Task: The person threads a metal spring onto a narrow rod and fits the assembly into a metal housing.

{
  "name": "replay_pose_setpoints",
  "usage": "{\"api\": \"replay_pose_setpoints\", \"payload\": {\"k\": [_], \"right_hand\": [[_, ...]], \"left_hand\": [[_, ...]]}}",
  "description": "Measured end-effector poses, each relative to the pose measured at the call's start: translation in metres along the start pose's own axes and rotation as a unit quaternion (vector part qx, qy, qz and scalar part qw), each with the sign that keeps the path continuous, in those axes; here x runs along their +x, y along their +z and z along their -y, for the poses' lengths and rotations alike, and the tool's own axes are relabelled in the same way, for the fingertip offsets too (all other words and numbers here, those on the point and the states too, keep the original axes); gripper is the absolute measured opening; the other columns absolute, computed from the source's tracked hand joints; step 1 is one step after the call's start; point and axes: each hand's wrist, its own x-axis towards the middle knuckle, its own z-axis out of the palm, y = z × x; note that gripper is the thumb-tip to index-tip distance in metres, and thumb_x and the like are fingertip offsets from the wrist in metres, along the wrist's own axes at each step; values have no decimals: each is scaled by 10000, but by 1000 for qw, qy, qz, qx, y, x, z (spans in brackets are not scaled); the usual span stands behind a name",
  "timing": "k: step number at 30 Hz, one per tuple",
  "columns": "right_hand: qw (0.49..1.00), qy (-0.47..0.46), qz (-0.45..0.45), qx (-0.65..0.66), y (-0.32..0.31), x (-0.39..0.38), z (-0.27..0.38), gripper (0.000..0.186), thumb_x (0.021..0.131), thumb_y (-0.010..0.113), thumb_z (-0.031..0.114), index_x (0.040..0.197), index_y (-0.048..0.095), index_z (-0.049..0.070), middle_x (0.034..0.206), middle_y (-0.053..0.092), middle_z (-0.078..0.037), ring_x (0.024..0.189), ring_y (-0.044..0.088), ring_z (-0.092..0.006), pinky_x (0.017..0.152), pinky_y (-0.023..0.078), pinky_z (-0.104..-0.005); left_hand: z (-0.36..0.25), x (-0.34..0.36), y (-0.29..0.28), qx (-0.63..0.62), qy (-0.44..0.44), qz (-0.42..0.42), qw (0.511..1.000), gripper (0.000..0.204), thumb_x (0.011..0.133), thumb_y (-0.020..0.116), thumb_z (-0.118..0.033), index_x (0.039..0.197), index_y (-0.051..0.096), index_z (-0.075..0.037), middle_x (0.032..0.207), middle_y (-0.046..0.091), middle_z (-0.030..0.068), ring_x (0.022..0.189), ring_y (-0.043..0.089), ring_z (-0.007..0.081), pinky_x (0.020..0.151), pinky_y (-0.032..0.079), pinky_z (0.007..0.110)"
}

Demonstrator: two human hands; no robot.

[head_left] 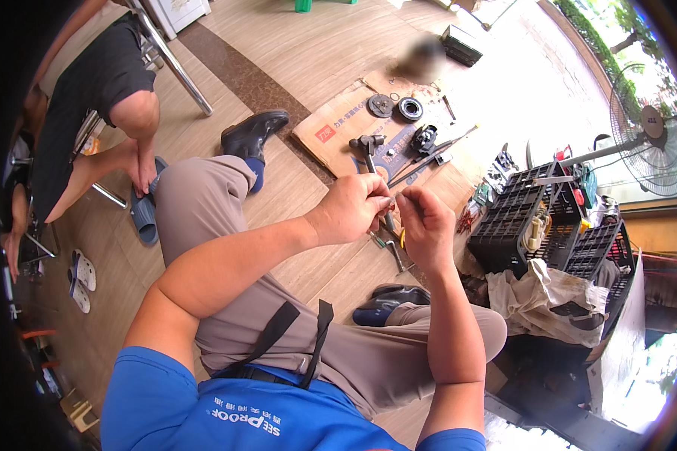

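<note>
My left hand (347,209) and my right hand (426,224) meet over my bent legs, fingertips pinched close together around something too small to name. Just behind them, a dark T-shaped tool (370,150) with a long shaft runs down under the fingers. It lies by a cardboard sheet (323,113), which holds a dark disc (381,106), a black ring (410,109), a black housing (425,139) and thin rods (444,150). Below the fingers, small metal tools (391,248) rest on the floor, partly hidden.
Another person's bare leg (132,116) is at the left, near metal chair legs and sandals (83,278). A standing fan (647,128), black plastic crates (511,210) with tools and a crumpled cloth (541,301) are on my right. A dark box (462,45) sits beyond the cardboard.
</note>
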Motion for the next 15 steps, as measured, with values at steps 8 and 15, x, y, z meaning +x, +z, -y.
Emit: {"api": "replay_pose_setpoints", "payload": {"k": [8, 15], "right_hand": [[995, 73, -3, 73, 4, 3, -22, 82, 895, 643, 71, 905, 633, -10, 666, 578, -6, 624, 503, -59, 571, 435, -234], [990, 64, 26, 124, 17, -7, -26, 79, 911, 617, 49, 972, 631, 1, 634, 492, 32, 588, 420, -30, 518, 359, -208]], "left_hand": [[0, 1, -2, -39, 8, 29, 999, 88, 957, 529, -63, 932, 569, 11, 761, 610, 46, 592, 591, 90, 539, 505, 235], [-6, 7, -19, -99, -9, -24, 995, 103, 976, 523, -99, 945, 566, -12, 773, 600, 37, 619, 589, 90, 562, 518, 242]]}}
